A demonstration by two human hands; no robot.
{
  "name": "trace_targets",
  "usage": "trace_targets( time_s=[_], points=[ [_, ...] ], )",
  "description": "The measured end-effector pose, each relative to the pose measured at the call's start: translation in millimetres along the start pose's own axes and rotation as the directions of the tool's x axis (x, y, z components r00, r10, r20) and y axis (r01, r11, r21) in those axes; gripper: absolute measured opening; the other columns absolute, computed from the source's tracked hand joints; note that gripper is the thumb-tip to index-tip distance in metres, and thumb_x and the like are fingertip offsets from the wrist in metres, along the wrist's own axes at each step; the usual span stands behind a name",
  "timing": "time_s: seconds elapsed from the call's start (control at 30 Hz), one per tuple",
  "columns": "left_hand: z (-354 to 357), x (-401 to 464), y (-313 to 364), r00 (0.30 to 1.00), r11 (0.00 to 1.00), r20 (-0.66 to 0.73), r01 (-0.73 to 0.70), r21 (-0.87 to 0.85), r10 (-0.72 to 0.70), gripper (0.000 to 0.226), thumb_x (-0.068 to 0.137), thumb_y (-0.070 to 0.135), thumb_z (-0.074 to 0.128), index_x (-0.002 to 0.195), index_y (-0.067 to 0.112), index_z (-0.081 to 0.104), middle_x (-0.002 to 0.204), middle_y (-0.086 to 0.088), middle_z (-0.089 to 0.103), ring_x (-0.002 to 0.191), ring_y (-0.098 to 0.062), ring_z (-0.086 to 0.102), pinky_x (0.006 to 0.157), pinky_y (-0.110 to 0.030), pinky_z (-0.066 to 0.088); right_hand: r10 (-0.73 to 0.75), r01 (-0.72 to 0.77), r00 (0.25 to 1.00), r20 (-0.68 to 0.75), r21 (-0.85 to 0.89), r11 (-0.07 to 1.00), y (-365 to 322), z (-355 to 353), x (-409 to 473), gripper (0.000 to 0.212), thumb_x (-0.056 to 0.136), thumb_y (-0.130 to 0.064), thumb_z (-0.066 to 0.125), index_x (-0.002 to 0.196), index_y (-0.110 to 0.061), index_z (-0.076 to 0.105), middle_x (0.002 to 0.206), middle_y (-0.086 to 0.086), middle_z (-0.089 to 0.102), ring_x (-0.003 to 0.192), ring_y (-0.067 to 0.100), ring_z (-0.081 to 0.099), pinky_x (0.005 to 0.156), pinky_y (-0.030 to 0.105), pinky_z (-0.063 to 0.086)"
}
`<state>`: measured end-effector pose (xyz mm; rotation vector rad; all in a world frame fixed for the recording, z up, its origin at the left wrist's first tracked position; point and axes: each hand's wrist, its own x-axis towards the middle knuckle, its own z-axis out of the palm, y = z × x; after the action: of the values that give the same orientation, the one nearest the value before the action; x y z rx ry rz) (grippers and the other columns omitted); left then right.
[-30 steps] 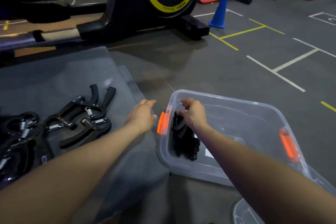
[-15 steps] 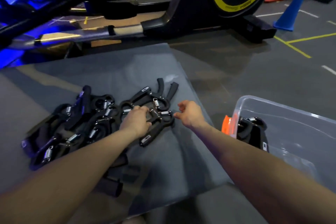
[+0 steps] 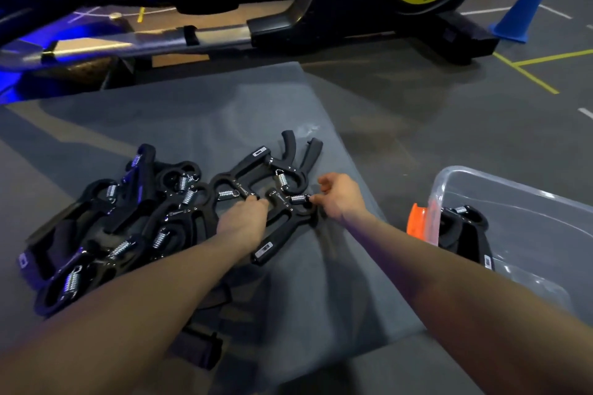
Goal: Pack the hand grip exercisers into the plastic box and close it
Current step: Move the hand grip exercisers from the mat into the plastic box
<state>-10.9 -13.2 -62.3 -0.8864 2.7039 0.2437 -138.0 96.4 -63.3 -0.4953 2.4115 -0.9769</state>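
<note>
grey padded mat (image 3: 321, 292) is lying on the gym floor, carrying the exercisers; both hands are curling onto the nearest pair, left hand (image 3: 244, 221) gripping one frame, right hand (image 3: 341, 194) pinching the spring end of the exerciser (image 3: 282, 218) whose long axis is running from near-left to far-right. a pile of exercisers (image 3: 122, 224) is lying left, perhaps six, too tangled to count. plastic box (image 3: 519, 202) is sitting right of the right hand, nearer that arm, holding at least one exerciser. one blue cone (image 3: 526, 6) is standing beyond

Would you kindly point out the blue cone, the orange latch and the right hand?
blue cone (image 3: 529, 0), head view, middle of its side.
orange latch (image 3: 417, 218), head view, its outer face.
right hand (image 3: 341, 196), head view, back of hand.
</note>
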Motion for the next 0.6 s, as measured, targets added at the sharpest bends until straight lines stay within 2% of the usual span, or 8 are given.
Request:
trace_targets(
  time_s=[0.17,0.23,0.33,0.5,0.6],
  points=[
    [-4,1,-1,0.998,0.993,0.023,0.055,-0.103,-0.053,0.026,0.089,0.015,0.047,0.115,0.013,0.053,0.125,-0.01,0.054,0.114,-0.033,0.054,0.087,-0.035,0.042,0.024,-0.023,1.0,-0.01,0.046,0.999,0,-12,-6,0.049,0.078,-0.01,0.073,0.123,-0.003,0.056,0.118,0.015,0.064,0.105,0.025,0.06,0.101,0.033,0.045],
    [-10,-5,4,0.998,0.988,0.018,0.063,-0.139,-0.061,0.03,0.088,0.017,0.05,0.117,0.016,0.053,0.126,-0.009,0.055,0.115,-0.034,0.054,0.092,-0.034,0.043,0.018,-0.017,1.0,-0.02,0.061,0.998,-3,-21,-12,0.049,0.078,-0.009,0.073,0.123,-0.003,0.056,0.118,0.015,0.064,0.104,0.024,0.061,0.1,0.031,0.045],
    [-25,-16,18,0.998,0.985,-0.036,0.038,-0.165,-0.045,0.031,0.086,0.02,0.058,0.117,0.018,0.053,0.126,-0.006,0.057,0.117,-0.032,0.055,0.094,-0.034,0.043,-0.005,0.008,0.999,-0.045,0.078,0.997,-6,-40,-25,0.049,0.078,-0.009,0.073,0.125,-0.003,0.056,0.118,0.014,0.064,0.109,0.025,0.061,0.096,0.028,0.043],
    [-63,-38,58,0.989,0.985,-0.146,-0.024,-0.169,-0.001,0.028,0.082,0.032,0.068,0.102,0.017,0.056,0.118,-0.003,0.059,0.11,-0.03,0.058,0.087,-0.034,0.046,-0.047,0.063,0.989,-0.138,0.113,0.992,-5,-86,-52,0.049,0.077,-0.013,0.075,0.122,-0.003,0.058,0.116,0.013,0.065,0.107,0.025,0.062,0.088,0.022,0.042],
    [-86,-50,94,0.981,0.978,-0.192,-0.029,-0.209,-0.012,0.026,0.079,0.036,0.07,0.094,0.02,0.055,0.112,-0.004,0.065,0.105,-0.03,0.061,0.079,-0.032,0.046,-0.052,0.085,0.975,-0.217,0.142,0.986,0,-122,-71,0.053,0.075,-0.014,0.076,0.123,-0.002,0.057,0.118,0.013,0.065,0.11,0.026,0.062,0.096,0.029,0.045]
  ],
)
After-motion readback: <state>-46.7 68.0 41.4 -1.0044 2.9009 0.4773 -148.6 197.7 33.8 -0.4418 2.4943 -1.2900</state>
